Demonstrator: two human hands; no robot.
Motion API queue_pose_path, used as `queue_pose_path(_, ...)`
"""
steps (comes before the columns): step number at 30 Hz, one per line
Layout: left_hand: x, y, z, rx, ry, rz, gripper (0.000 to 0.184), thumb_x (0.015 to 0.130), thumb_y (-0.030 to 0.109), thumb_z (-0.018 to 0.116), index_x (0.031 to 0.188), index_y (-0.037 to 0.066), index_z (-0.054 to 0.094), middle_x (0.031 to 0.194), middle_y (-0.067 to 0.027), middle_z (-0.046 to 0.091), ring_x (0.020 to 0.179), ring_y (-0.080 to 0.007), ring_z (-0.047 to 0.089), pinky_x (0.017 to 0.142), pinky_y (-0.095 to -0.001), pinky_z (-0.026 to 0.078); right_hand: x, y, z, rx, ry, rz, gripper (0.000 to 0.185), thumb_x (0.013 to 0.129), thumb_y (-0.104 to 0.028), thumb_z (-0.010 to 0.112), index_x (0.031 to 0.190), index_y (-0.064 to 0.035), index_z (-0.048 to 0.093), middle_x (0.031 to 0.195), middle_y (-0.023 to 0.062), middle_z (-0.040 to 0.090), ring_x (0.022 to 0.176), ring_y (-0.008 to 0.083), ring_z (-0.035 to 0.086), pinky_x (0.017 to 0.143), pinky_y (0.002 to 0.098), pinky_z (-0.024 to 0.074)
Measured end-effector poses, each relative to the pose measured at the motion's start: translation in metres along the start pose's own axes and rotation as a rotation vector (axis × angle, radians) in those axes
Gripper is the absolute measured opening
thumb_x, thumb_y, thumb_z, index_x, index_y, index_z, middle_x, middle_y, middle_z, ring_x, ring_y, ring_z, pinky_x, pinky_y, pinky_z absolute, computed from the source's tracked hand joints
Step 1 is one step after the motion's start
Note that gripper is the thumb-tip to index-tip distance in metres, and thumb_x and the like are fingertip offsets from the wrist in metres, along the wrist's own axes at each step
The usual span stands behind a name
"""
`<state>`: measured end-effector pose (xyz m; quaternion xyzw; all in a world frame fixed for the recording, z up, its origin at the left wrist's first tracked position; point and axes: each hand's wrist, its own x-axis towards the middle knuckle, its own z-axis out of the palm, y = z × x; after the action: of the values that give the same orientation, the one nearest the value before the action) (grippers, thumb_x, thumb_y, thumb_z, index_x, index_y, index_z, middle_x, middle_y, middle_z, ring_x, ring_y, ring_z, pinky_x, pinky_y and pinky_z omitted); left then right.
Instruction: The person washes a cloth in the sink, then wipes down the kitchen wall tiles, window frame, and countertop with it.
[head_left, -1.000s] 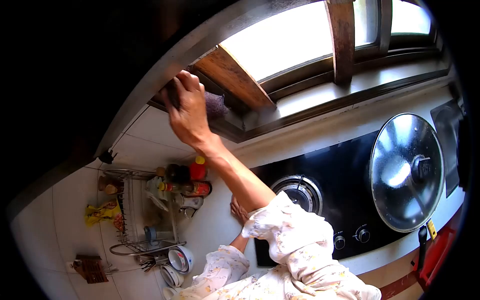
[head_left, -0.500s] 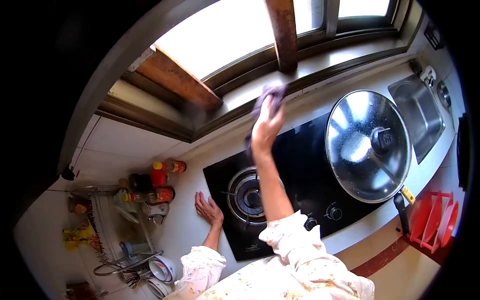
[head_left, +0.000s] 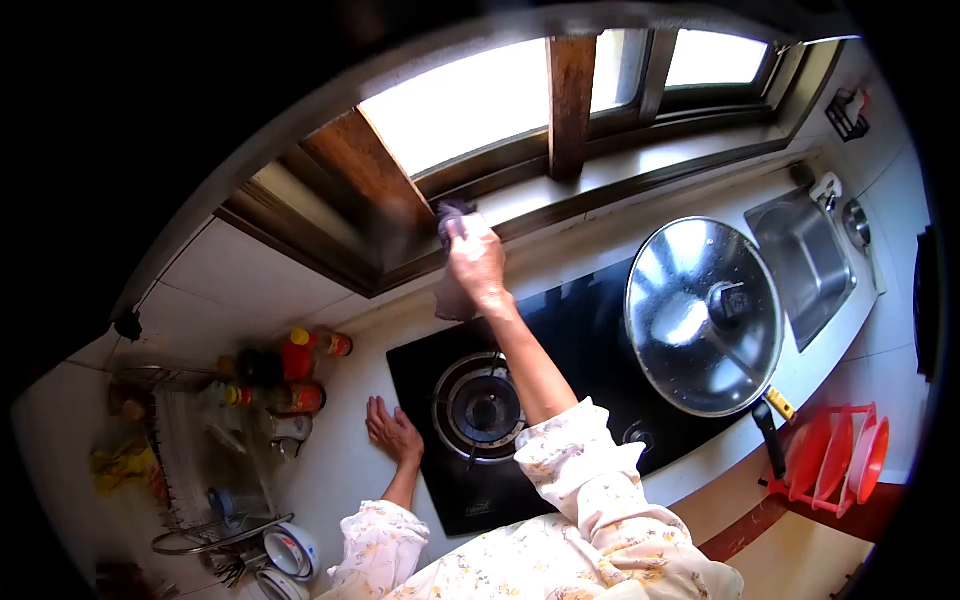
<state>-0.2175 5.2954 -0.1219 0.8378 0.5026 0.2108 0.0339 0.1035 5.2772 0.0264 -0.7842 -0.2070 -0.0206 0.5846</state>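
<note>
My right hand (head_left: 477,262) grips a dark purplish cloth (head_left: 455,298), reaching over the stove to the window sill (head_left: 525,205). The cloth bunches above my fingers against the sill, close to the foot of a brown wooden post (head_left: 368,165), and its loose end hangs below. My left hand (head_left: 395,433) lies flat on the white counter (head_left: 345,450), fingers spread, just left of the black gas stove (head_left: 575,345). Between my two arms sits the uncovered burner (head_left: 484,408).
A big pan with a glass lid (head_left: 690,350) covers the stove's right side, its handle jutting toward the front. Beyond it is a metal sink (head_left: 815,260). Sauce bottles (head_left: 300,365), a wire dish rack (head_left: 165,450) and bowls (head_left: 288,550) stand left. A red rack (head_left: 825,455) is at lower right.
My right hand has swept left along the sill with the cloth, from beside the middle post to near the left one. My left hand stays on the counter. The view has shifted slightly.
</note>
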Motion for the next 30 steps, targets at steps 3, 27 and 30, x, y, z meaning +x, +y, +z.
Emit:
queue_pose_path(3, 0.0, 0.001, -0.001, -0.026, -0.007, -0.022, 0.04, 0.084, 0.016, 0.051, 0.122, 0.005, 0.047, 0.132, -0.0104, 0.043, 0.122, -0.0299, 0.038, 0.101, -0.0444, 0.026, 0.023, 0.008, -0.023, 0.203, 0.258, 0.263, 0.032, 0.091, -0.025, 0.048, 0.093, 0.0063, 0.057, 0.086, 0.0257, 0.059, 0.082, 0.0402, 0.057, 0.071, 0.0425, 0.0442)
queue_pose_path(27, 0.002, -0.002, 0.006, -0.034, 0.009, 0.006, 0.037, 0.085, 0.014, 0.051, 0.121, 0.006, 0.048, 0.131, -0.0087, 0.043, 0.122, -0.0293, 0.039, 0.1, -0.045, 0.029, 0.046, 0.031, 0.014, -0.343, 0.383, -0.147, 0.017, 0.083, -0.005, 0.051, 0.099, -0.0004, 0.055, 0.092, 0.0143, 0.059, 0.063, 0.0298, 0.06, 0.055, 0.038, 0.0517)
queue_pose_path(30, -0.001, -0.007, 0.009, -0.022, 0.026, 0.01, 0.038, 0.085, 0.016, 0.05, 0.122, 0.005, 0.047, 0.133, -0.0099, 0.042, 0.123, -0.0295, 0.038, 0.101, -0.0456, 0.026, 0.033, 0.014, 0.002, -0.091, 0.234, -0.371, 0.015, 0.082, -0.003, 0.051, 0.095, 0.0022, 0.057, 0.081, 0.0176, 0.061, 0.076, 0.035, 0.061, 0.068, 0.0399, 0.0503)
